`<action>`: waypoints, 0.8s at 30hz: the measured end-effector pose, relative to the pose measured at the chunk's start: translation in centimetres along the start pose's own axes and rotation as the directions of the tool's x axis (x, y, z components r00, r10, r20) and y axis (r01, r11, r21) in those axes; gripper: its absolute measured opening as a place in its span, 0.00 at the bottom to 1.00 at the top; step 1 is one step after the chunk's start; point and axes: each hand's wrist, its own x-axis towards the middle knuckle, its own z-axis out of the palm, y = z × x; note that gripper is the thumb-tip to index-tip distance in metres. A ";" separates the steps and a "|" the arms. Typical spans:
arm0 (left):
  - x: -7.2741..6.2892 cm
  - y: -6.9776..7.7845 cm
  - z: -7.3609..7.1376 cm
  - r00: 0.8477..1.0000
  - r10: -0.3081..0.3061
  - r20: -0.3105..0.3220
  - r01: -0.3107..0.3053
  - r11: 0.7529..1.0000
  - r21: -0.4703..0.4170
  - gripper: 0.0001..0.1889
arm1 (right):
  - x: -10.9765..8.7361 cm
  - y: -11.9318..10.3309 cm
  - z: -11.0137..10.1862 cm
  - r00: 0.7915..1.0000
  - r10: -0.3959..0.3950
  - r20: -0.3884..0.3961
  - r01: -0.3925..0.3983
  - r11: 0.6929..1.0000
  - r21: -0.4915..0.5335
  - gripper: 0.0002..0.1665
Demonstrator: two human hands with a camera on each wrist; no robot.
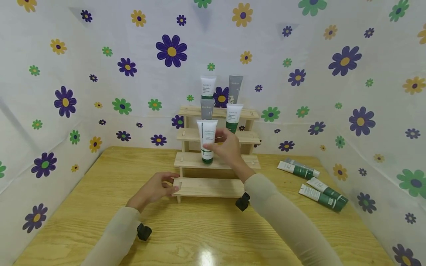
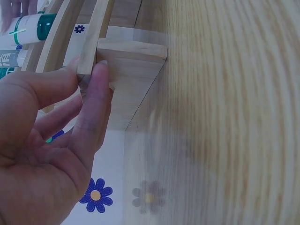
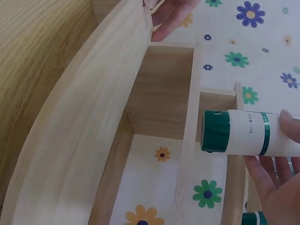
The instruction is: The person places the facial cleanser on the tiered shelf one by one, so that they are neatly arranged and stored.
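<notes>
My right hand (image 1: pixel 228 147) grips a white tube with a green cap (image 1: pixel 208 138), upright with its cap down, over the second step from the bottom of a wooden tiered stand (image 1: pixel 206 187). In the right wrist view the tube's green cap (image 3: pixel 215 131) is level with that step's edge; whether it touches is unclear. My left hand (image 1: pixel 156 189) pinches the left end of the lowest step, thumb and fingers on either side of the board (image 2: pixel 89 61). Higher steps bear a white tube (image 1: pixel 208 88), a grey tube (image 1: pixel 235 88), another grey tube (image 1: pixel 207 109) and a white-green tube (image 1: pixel 234 115).
Several tubes lie on the wooden table (image 1: pixel 186 236) to the right, among them a white-green tube (image 1: pixel 323 197) and a grey tube (image 1: pixel 301 166). Flower-patterned cloth (image 1: pixel 139 81) surrounds the table at the back and sides. Black wrist cameras (image 1: pixel 144 232) hang below both sleeves.
</notes>
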 end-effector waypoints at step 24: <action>-0.1 0.3 0.0 1.000 -0.019 -0.002 0.019 1.000 0.020 0.27 | 0.1 -0.5 3.3 1.000 0.007 0.006 -0.007 1.000 0.020 0.32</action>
